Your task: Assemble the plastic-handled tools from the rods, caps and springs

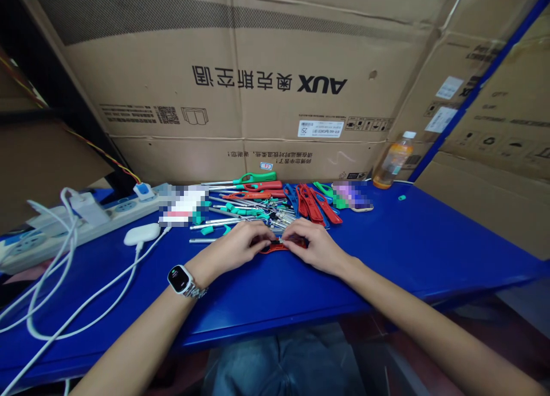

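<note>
My left hand (244,244) and my right hand (318,246) meet over the front part of the blue table. Between them lies an orange-red lighter handle shell (277,249), mostly covered by my fingers. Both hands are closed, with fingertips pinched on the shell and the small parts in it, which I cannot make out. Just beyond are long metal lighter tubes (215,223), teal plastic pieces (207,230) and small igniter parts (287,215). Red handle shells (310,206) and blue ones (292,198) lie behind my right hand. Whole utility lighters, one green (260,177) and one red (262,186), rest at the back.
A white power strip (116,211) with cables, and a white charging case (141,234), occupy the left. An orange drink bottle (393,161) stands at the back right, near a blurred phone (354,196). A big cardboard sheet (266,109) walls off the back.
</note>
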### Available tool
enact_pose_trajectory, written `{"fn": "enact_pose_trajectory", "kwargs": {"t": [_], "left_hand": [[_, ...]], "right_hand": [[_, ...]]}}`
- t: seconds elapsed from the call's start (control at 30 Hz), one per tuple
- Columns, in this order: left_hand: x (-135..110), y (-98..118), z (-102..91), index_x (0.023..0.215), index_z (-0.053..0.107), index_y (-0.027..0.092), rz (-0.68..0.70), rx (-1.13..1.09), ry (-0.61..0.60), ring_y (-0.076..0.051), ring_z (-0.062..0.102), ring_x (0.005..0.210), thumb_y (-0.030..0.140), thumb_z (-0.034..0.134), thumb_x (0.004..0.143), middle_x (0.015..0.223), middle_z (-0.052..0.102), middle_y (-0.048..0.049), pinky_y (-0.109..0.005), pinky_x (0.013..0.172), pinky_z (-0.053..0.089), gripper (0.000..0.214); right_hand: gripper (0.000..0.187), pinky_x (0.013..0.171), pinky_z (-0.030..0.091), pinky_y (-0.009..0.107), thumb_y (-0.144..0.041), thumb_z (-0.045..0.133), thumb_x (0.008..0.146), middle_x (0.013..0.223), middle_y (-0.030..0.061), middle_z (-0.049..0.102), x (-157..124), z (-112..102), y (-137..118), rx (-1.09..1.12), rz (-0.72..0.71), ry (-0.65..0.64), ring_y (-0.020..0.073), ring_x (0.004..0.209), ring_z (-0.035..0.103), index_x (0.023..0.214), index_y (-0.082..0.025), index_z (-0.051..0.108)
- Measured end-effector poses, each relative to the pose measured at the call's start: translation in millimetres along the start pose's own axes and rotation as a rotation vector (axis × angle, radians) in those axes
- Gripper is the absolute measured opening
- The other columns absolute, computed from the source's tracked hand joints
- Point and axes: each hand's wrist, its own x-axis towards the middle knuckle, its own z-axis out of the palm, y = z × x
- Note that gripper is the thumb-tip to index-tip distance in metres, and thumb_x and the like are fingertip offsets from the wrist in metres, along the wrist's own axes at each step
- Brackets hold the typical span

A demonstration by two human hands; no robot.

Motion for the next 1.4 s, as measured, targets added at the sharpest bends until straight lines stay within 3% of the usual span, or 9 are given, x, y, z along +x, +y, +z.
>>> {"fn": "enact_pose_trajectory", "kwargs": {"t": [0.17,0.73,1.0,1.4], "left_hand": [[0.5,-1.7,0.0,0.098,0.069,0.018,0.004,0.002,0.006,-0.017,0.063,0.077,0.014,0.054,0.090,0.087,0.068,-0.0045,-0.027,0.071,0.047,0.018],[0.6,0.1,-2.4,0.099,0.071,0.017,0.003,-0.021,-0.007,-0.017,0.062,0.080,0.016,0.057,0.091,0.089,0.070,-0.0046,-0.028,0.075,0.047,0.017],[-0.5,-2.9,-2.3,0.094,0.073,0.017,-0.002,-0.020,-0.031,-0.017,0.064,0.078,0.016,0.058,0.090,0.084,0.071,-0.0042,-0.027,0.073,0.048,0.015],[-1.6,-1.5,-2.0,0.094,0.072,0.017,0.054,0.052,-0.053,-0.017,0.063,0.081,0.015,0.054,0.092,0.090,0.068,-0.0054,-0.027,0.076,0.048,0.018]], "right_hand": [[0.008,0.068,0.051,0.028,-0.014,0.063,0.085,0.080,0.0036,0.069,-0.9,0.5,-1.1,-0.038,0.028,0.022,0.0152,0.071,0.062,0.086,-0.018,0.069],[0.006,0.065,0.049,0.026,-0.017,0.066,0.087,0.076,0.0038,0.071,-1.5,6.5,1.8,-0.030,-0.065,0.061,0.0146,0.070,0.062,0.084,-0.018,0.071],[0.009,0.078,0.051,0.033,-0.014,0.062,0.085,0.087,0.0058,0.069,-0.8,0.6,1.5,-0.046,-0.106,0.040,0.0185,0.084,0.061,0.091,-0.018,0.068],[0.016,0.075,0.052,0.030,-0.019,0.058,0.090,0.091,0.0067,0.063,-2.6,-1.9,1.6,-0.143,-0.128,-0.075,0.0161,0.081,0.061,0.096,-0.018,0.072]]}}
